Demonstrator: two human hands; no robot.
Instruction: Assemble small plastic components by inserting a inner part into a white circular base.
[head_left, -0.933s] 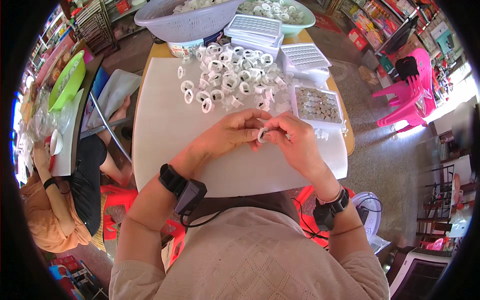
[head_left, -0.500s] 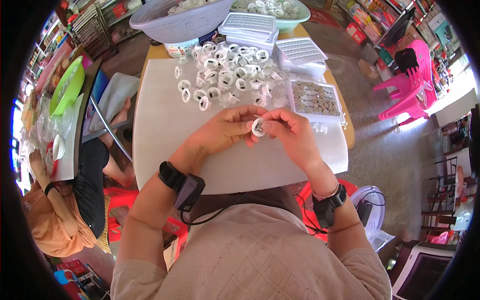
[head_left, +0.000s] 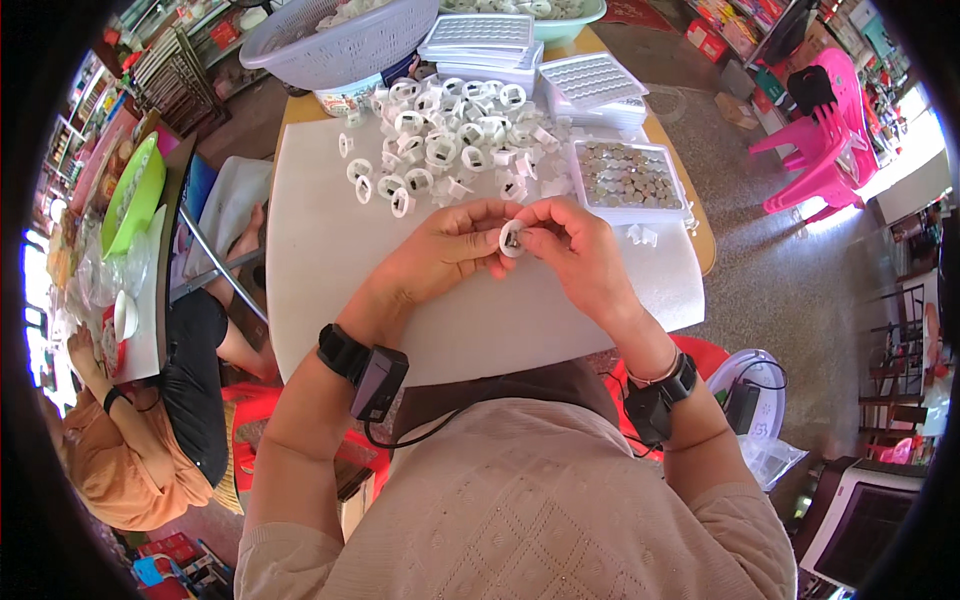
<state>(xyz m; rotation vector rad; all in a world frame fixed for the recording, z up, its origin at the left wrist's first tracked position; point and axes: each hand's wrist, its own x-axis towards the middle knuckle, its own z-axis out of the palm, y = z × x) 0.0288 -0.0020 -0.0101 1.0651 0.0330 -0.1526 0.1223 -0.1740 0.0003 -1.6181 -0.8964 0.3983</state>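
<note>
Together your left hand (head_left: 445, 250) and right hand (head_left: 575, 250) pinch one white ring (head_left: 512, 238) above the counter (head_left: 330, 260), fingers closed on it, steadying it near the ring pile (head_left: 450, 130).

head-worn fisheye, steeply down, close over table (head_left: 330, 290)

Two hands (head_left: 455, 245) (head_left: 575, 250), one white ring (head_left: 512, 238), one lavender basket (head_left: 345, 40), one tray of small metal discs (head_left: 627, 178), two pink chairs (head_left: 820, 140).
</note>
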